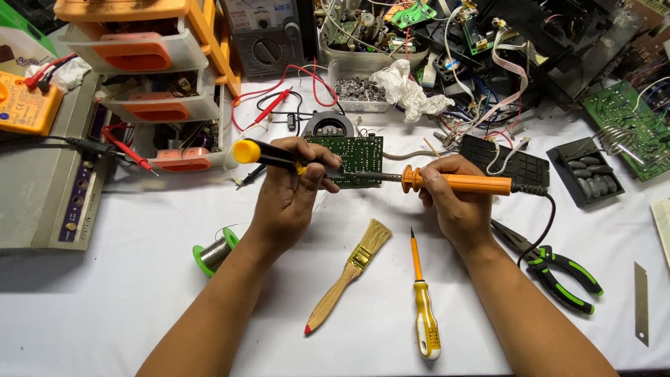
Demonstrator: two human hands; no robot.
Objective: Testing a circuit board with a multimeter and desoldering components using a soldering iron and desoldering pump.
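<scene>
My left hand point(289, 192) grips a black tool with a yellow end cap point(246, 151), held level, and also steadies a green circuit board point(352, 155) that stands on edge above the white table. My right hand point(453, 202) holds an orange-handled soldering iron point(481, 183). Its metal tip points left and meets the lower edge of the board, close to the tip of the black tool. A black cord runs from the iron's handle down to the right.
On the white cloth point(105, 307) lie a solder spool on a green reel point(213, 253), a wooden brush point(347, 274), a yellow screwdriver point(424, 314), green-black pliers point(558, 276) and a cutter blade point(641, 301). Orange-white drawers point(150, 63), meters, red leads and loose electronics crowd the back.
</scene>
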